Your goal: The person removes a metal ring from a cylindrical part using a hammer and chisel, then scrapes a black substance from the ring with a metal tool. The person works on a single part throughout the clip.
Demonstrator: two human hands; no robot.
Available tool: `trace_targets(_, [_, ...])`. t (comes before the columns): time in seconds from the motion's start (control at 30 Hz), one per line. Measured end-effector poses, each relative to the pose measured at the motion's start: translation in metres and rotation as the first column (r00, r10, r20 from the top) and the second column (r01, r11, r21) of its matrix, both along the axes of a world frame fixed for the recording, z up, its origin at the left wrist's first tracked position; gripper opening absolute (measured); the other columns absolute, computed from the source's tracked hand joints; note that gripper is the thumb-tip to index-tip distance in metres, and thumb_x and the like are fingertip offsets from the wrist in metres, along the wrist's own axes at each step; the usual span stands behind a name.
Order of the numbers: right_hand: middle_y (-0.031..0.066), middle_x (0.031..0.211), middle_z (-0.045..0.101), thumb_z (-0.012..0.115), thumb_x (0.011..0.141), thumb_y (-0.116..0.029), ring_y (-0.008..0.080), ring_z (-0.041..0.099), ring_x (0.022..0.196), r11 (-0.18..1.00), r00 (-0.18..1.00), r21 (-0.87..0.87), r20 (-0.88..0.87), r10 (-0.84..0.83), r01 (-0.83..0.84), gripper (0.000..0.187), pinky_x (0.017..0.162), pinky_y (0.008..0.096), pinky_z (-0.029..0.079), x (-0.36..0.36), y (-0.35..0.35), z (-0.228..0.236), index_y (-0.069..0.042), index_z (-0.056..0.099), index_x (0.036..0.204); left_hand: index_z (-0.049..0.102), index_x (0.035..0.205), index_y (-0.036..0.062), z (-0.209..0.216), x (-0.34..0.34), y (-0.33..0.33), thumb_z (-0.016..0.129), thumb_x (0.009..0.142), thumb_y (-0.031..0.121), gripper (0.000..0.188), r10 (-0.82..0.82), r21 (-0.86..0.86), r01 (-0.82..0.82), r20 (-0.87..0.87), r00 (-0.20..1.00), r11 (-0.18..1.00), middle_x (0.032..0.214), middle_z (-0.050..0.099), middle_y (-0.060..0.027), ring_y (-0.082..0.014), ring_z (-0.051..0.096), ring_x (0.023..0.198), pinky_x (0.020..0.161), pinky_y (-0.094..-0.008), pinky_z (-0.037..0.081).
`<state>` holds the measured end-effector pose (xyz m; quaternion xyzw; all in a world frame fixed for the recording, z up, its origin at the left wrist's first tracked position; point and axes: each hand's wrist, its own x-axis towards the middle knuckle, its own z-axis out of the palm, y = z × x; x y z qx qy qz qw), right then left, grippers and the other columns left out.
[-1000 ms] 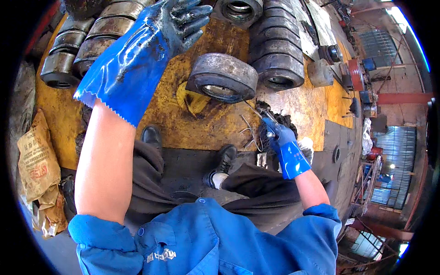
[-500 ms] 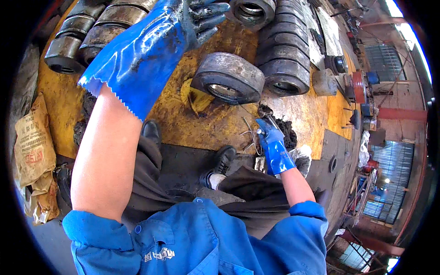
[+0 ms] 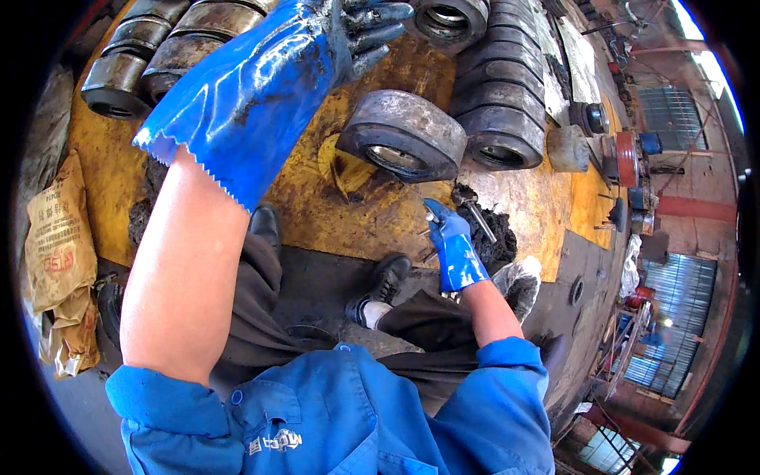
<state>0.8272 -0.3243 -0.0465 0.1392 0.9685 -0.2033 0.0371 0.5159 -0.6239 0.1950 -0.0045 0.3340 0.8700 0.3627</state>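
My left hand (image 3: 352, 39), in a long blue rubber glove with dark smears, is raised at the top, fingers stretched and slightly apart, nothing visible in it. Below and right of it, a thick, grimy metal ring (image 3: 408, 127) leans on the stained yellow board (image 3: 301, 214). Nearer me, my gloved right hand (image 3: 450, 229) is closed around a thin metal piece (image 3: 431, 215); only its shiny tip shows, the rest being hidden by the fingers. Just right of that hand, a metal rod (image 3: 483, 223) lies on a heap of dark, greasy material (image 3: 497, 241).
A row of stacked metal rings (image 3: 503, 111) stands beyond on the right, with another ring (image 3: 447, 20) beside it. More metal cylinders (image 3: 115, 83) stand far left. A brown paper sack (image 3: 59, 237) lies at the left. My shoe (image 3: 388, 281) is by the board's near edge.
My right hand has moved slightly left and turned, away from the dark heap, uncovering the rod. My left hand stays raised, with a small shift in view.
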Motion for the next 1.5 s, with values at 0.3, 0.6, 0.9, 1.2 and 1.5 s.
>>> trace_targets(0.3, [0.0202, 0.100, 0.071, 0.053, 0.096, -0.038, 0.0403, 0.068, 0.095, 0.962, 0.905, -0.029, 0.346, -0.246, 0.272, 0.035, 0.080, 0.0483, 0.054, -0.011, 0.001, 0.021, -0.020, 0.069, 0.120, 0.057, 0.129, 0.0171, -0.015, -0.016, 0.010, 0.046, 0.101, 0.049, 0.044, -0.109, 0.025, 0.107, 0.102, 0.989, 0.994, 0.136, 0.060, -0.0111, -0.0285, 0.054, 0.123, 0.099, -0.0461, 0.041])
trace_targets(0.6, [0.0253, 0.089, 0.070, 0.058, 0.092, -0.029, 0.0373, 0.070, 0.081, 0.917, 0.899, -0.199, 0.349, -0.264, 0.347, 0.031, 0.070, 0.0450, 0.053, -0.038, 0.039, 0.035, -0.002, 0.070, 0.102, 0.056, 0.130, 0.0181, -0.013, -0.021, 0.004, 0.045, 0.101, 0.049, 0.044, -0.137, 0.052, 0.133, 0.080, 0.987, 0.990, 0.136, 0.060, -0.0097, -0.0276, 0.053, 0.124, 0.099, -0.0459, 0.041])
trace_targets(0.9, [0.0220, 0.084, 0.071, 0.060, 0.090, -0.027, 0.0311, 0.071, 0.073, 0.874, 0.814, -0.205, 0.502, -0.292, 0.440, 0.028, 0.063, 0.0417, 0.053, -0.091, 0.012, 0.003, -0.002, 0.070, 0.098, 0.056, 0.131, 0.0187, -0.013, -0.024, -0.006, 0.046, 0.101, 0.050, 0.044, -0.138, 0.063, 0.133, 0.079, 0.987, 0.989, 0.136, 0.060, -0.0092, -0.0273, 0.054, 0.124, 0.099, -0.0462, 0.042])
trace_targets(1.2, [0.0088, 0.084, 0.065, 0.063, 0.093, -0.019, 0.0217, 0.065, 0.072, 0.652, 0.871, -0.594, 0.429, -0.240, 0.472, 0.032, 0.055, 0.0331, 0.049, -0.095, -0.003, -0.029, -0.005, 0.062, 0.122, 0.056, 0.131, 0.0193, -0.014, -0.026, -0.003, 0.047, 0.101, 0.050, 0.044, -0.161, 0.089, 0.153, 0.089, 0.983, 0.984, 0.136, 0.060, -0.0087, -0.0270, 0.054, 0.123, 0.098, -0.0466, 0.043])
trace_targets(1.5, [0.0011, 0.099, 0.068, 0.064, 0.096, -0.011, 0.0063, 0.058, 0.082, 0.792, 0.940, -0.523, 0.290, -0.181, 0.314, 0.038, 0.072, 0.0237, 0.050, 0.019, 0.013, 0.056, 0.000, 0.059, 0.133, 0.057, 0.129, 0.0191, -0.017, -0.023, 0.002, 0.050, 0.100, 0.050, 0.043, -0.213, 0.144, 0.203, 0.054, 0.976, 0.968, 0.135, 0.060, -0.0091, -0.0274, 0.057, 0.120, 0.096, -0.0479, 0.045])
